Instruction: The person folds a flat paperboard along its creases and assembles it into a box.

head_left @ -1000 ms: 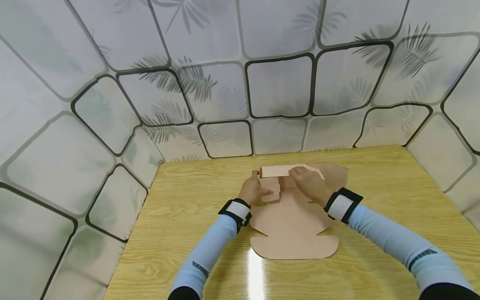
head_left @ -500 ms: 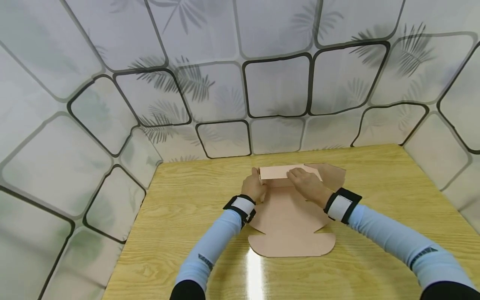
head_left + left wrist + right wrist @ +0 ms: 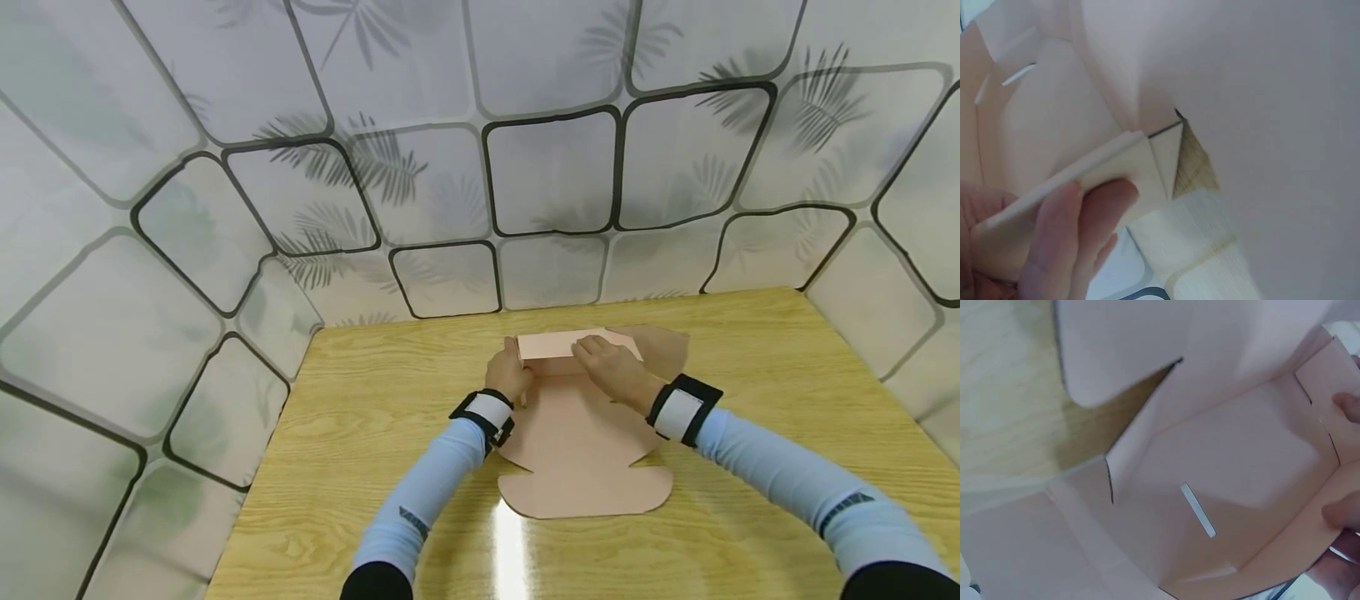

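A pinkish-brown cardboard box lies partly folded on the table, its far wall standing up. My left hand grips the folded-over left side wall; in the left wrist view its fingers curl round this doubled panel. My right hand holds the far wall near its right end; in the right wrist view its thumb lies on the inner side and fingers on the outer. A narrow slot cuts the box floor. The right side flap remains unfolded, spread outward.
The wood-grain table extends around the box. A patterned wall covering rises behind the table and along both sides. The box's rounded front flap lies toward the person.
My left hand has moved slightly right and turned, folding the left inner flap up and gripping the wall. My right hand keeps its hold; the far wall's top panel tilts slightly more into view.
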Motion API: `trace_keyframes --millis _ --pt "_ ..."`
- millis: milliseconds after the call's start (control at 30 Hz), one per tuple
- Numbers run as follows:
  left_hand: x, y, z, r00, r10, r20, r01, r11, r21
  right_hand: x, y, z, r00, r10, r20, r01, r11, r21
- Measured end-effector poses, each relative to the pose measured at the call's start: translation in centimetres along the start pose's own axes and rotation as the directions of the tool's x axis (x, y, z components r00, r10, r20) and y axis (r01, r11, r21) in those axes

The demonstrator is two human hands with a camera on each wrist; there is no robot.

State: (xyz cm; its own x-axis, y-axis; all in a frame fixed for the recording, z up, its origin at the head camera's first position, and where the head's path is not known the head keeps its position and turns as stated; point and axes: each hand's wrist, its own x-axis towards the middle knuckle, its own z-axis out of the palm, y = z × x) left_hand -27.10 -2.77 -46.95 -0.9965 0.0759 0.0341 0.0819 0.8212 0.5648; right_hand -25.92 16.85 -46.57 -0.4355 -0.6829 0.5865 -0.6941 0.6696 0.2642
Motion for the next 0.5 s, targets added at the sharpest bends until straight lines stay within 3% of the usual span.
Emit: trace_keyframes --millis 200,300,367,500 --pt "0.3 0.1 -0.5 0.999 -0.014 0.051 0.013 1.000 0.023 0.7 0.2 -0.3 0.999 0.002 0.050 -0.002 1.000 0.006" --pt "0.5 -0.2 -0.9 0.994 -0.012 0.109 0.009 1.000 0.022 0.9 0.0 -0.4 0.998 -0.006 0.061 0.005 1.000 0.010" --pt "0.6 -0.5 -1.3 0.986 0.013 0.169 -0.017 1.000 0.023 1.0 -0.1 -0.5 0.998 -0.004 0.067 0.003 1.000 0.017" --pt "0.7 -1.1 -2.4 0.951 0.110 0.288 -0.115 0.993 0.001 1.0 -0.3 -0.9 0.996 0.001 0.091 -0.004 0.999 0.033"
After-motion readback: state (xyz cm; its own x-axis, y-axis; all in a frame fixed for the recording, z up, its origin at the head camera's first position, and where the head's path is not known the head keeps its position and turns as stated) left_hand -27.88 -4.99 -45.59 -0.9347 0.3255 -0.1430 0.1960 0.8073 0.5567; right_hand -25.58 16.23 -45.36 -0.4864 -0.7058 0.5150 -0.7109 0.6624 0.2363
